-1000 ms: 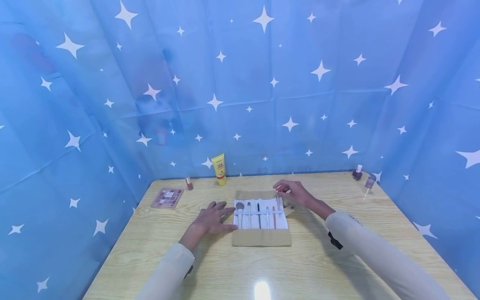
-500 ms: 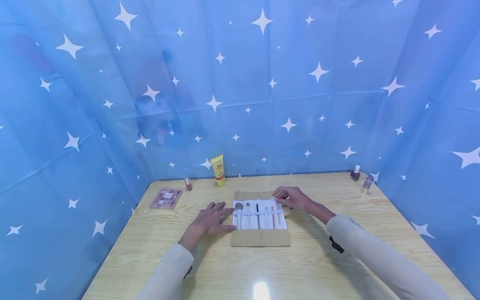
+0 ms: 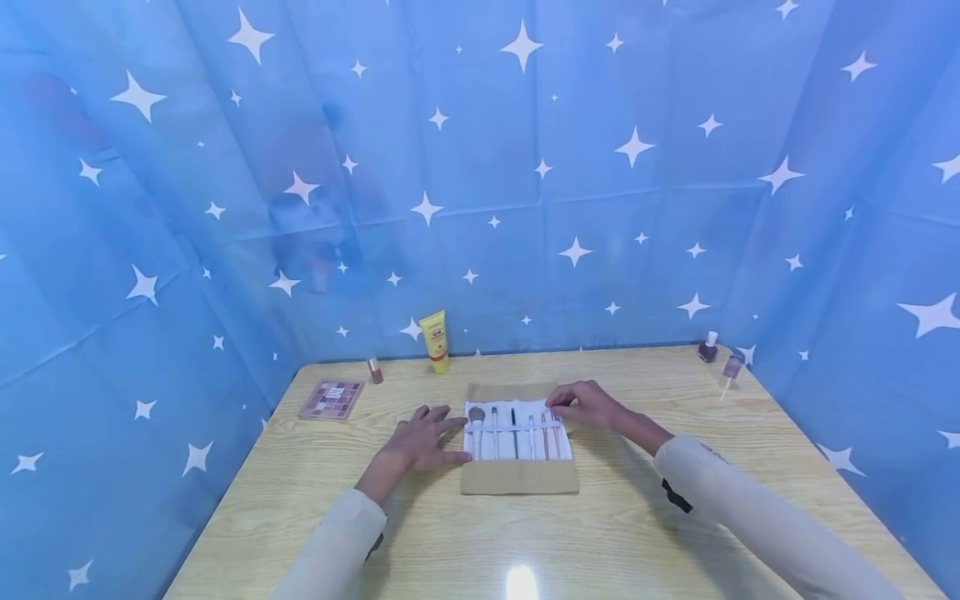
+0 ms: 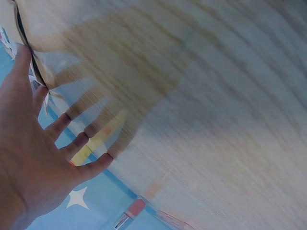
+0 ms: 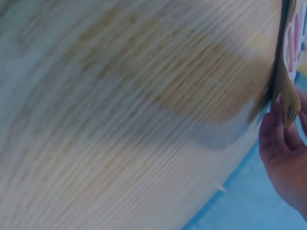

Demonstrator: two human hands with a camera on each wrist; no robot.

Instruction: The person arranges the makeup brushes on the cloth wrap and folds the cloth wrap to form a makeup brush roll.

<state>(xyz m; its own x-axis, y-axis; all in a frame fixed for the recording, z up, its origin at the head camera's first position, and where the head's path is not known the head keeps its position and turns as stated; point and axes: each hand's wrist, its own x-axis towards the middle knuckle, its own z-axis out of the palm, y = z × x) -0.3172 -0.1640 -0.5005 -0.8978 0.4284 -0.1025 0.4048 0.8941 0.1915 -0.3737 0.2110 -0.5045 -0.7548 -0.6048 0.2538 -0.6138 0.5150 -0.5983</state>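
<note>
A tan brush roll [image 3: 519, 477] lies unfolded on the table, its white lining holding several makeup brushes upright under a strap. At its left edge, my left hand [image 3: 423, 440] rests with fingers spread, thumb and forefinger touching the fabric. My right hand [image 3: 588, 405] is at the upper right corner and pinches the top end of the rightmost makeup brush [image 3: 557, 433], whose lower part sits under the strap. In the right wrist view, a snap tab [image 5: 289, 111] of the roll is beside the right fingers; the brush in that hand is hidden there.
An eyeshadow palette [image 3: 332, 400] and a small reddish tube [image 3: 376, 372] lie at the back left. A yellow squeeze tube [image 3: 436, 342] stands by the starry curtain [image 3: 480, 167]. Two small bottles, one dark with a white cap [image 3: 708, 348] and one purplish [image 3: 732, 365], are at the back right.
My right hand has moved down slightly, and the makeup brush has slid lower into the roll. The left hand keeps its place at the left edge.
</note>
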